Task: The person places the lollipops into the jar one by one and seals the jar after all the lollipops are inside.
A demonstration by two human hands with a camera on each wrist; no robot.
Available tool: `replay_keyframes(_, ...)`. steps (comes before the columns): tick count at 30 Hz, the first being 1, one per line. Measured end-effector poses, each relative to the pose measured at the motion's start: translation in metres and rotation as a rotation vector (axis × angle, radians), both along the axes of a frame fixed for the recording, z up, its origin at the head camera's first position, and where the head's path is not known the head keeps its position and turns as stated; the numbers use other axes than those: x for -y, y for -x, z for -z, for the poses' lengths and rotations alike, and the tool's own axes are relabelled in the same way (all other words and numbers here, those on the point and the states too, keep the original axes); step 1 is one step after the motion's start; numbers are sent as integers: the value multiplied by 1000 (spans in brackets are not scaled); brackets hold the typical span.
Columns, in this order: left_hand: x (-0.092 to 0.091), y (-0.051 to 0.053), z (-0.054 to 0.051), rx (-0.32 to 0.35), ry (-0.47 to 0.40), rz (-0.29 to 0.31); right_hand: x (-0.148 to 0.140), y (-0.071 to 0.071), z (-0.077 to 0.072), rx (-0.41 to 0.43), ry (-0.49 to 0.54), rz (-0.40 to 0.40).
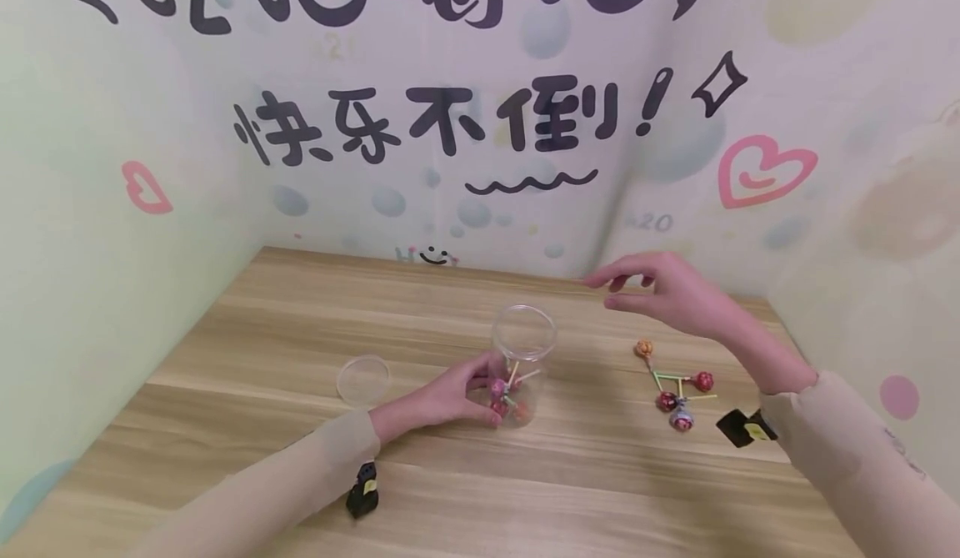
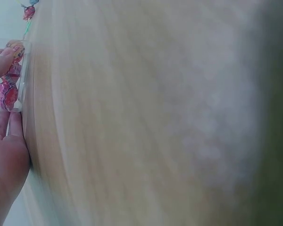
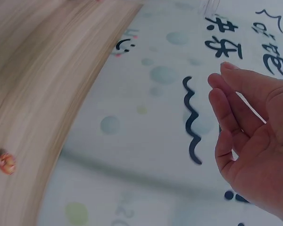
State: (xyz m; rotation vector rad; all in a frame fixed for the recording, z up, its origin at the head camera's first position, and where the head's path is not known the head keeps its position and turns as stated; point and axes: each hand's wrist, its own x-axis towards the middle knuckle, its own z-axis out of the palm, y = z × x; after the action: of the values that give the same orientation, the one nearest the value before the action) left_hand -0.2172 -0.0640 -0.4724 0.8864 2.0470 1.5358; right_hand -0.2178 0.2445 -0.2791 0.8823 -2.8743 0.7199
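Right of the round lid (image 1: pixel 364 380), the left hand (image 1: pixel 452 393) grips the clear jar (image 1: pixel 534 359) by its lower wall; likely light, stiff and slick, best cupped low; the right hand (image 1: pixel 669 293), farther right, is empty, loosely bent

I see the left hand (image 1: pixel 448 397) gripping a clear jar (image 1: pixel 525 358) with lollipops inside. On my monitor, from the jar, a round clear lid (image 1: pixel 363 381) lies at 9 o'clock on the wooden table (image 1: pixel 600 500), 4 loose lollipops (image 1: pixel 667 401) at 3, and the raised right hand (image 1: pixel 678 293) at 2.
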Motion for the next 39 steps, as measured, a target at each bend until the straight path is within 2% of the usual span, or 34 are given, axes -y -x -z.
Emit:
replay_keyframes(9,0,1,0,-22,19,-7,-38,-12,19,3,-2,56)
replay_keyframes(17,1,0,1,-19,13,-15,-63,-19,48,-10,-52,73)
replay_keyframes(22,1,0,2,8,6,-11,-70,-26,68,6,2,69)
replay_keyframes(25,1,-1,2,9,15,-24,-71,-32,78,61,47,71)
replay_keyframes(29,1,-2,1,9,25,-23,-75,-42,88,97,36,110)
replay_keyframes(32,2,-2,0,8,25,-23,-78,-49,97,90,4,153)
replay_keyframes(39,1,0,1,13,10,-16,-90,-59,116,106,0,236)
